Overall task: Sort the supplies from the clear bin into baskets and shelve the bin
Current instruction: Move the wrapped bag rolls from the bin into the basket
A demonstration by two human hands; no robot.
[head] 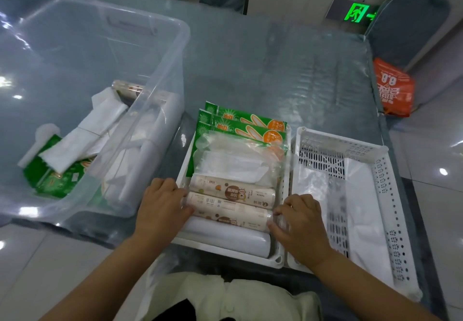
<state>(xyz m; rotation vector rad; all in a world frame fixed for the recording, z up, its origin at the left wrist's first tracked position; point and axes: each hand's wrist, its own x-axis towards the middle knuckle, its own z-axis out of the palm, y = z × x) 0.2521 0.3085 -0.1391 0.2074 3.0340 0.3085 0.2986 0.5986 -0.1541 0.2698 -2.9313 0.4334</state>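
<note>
Both hands, left (pixel 161 208) and right (pixel 302 223), gripped the ends of a light, slippery beige printed film roll (pixel 229 211) in the white basket (pixel 281 262).

The clear bin (pixel 160 52) stands at the left, holding white folded bags (pixel 82 133), a green packet (pixel 53 178) and a roll (pixel 127 87); the middle white basket (pixel 183 170) holds green glove packets (pixel 250 123), clear pouches and three rolls (pixel 230 193) lying crosswise; the right basket (pixel 390 195) holds white bags (pixel 363 195).
</note>
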